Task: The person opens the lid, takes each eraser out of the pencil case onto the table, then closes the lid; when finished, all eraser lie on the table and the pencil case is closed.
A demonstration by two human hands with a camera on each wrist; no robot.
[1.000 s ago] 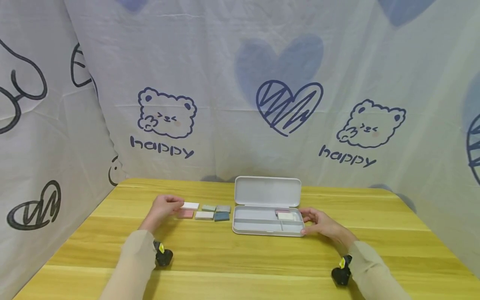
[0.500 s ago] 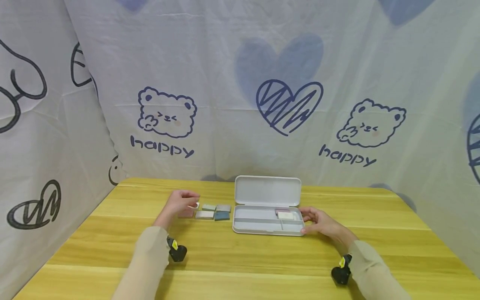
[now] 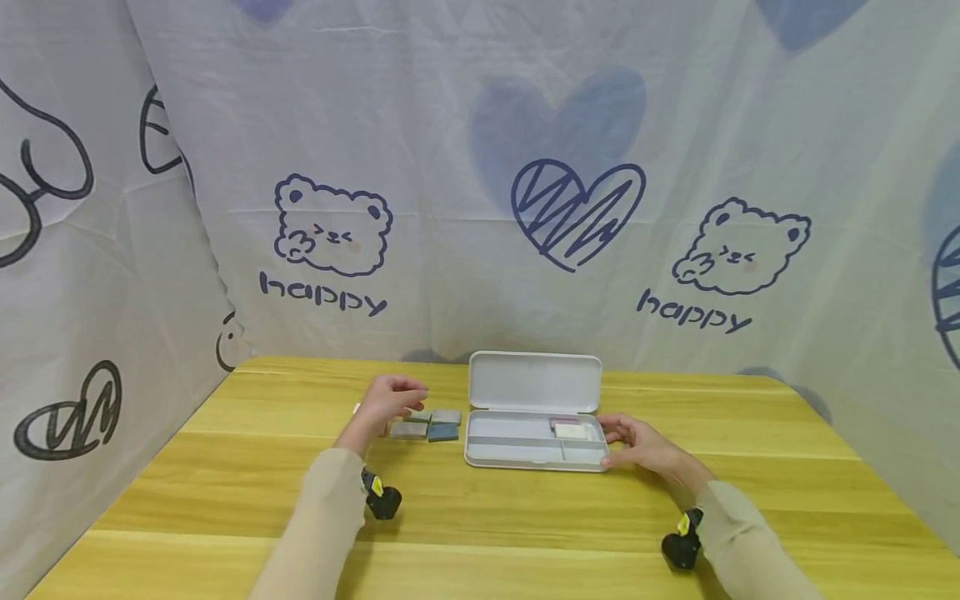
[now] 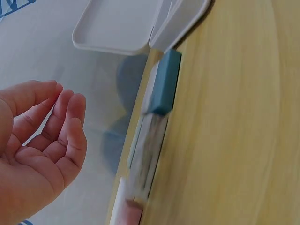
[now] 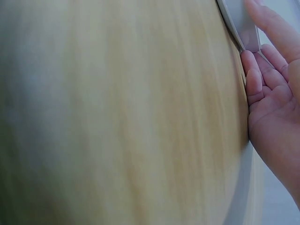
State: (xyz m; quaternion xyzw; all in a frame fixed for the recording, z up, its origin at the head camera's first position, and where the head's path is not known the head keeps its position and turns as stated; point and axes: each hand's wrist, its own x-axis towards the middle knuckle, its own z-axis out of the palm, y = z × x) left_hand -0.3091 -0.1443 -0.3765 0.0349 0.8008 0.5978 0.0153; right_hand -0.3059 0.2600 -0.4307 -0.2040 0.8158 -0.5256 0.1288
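Observation:
My left hand (image 3: pixel 387 402) hovers above a group of small eraser-like blocks, its fingers loosely bent and nothing seen in them. In the left wrist view its thumb tip meets the index fingertip. Below and beside it lie a blue block (image 3: pixel 443 432), a grey one (image 3: pixel 446 416), a pale one (image 3: pixel 408 431) and a partly covered green one (image 3: pixel 422 416). The left wrist view also shows a pink block (image 4: pixel 129 214) and a white block (image 4: pixel 117 201). My right hand (image 3: pixel 637 443) holds the right end of a white pencil case (image 3: pixel 517 464), thumb at the front corner.
The case's lid (image 3: pixel 535 382) stands raised at the back. Inside, a white block (image 3: pixel 571 432) and a pinkish block (image 3: pixel 562 422) lie in the rear compartment's right end. Behind the wooden table (image 3: pixel 480 533) hangs a printed cloth (image 3: pixel 450 250).
My left hand has moved rightward, from the white block at the left of the group to above the green one. My right hand and the case have stayed put.

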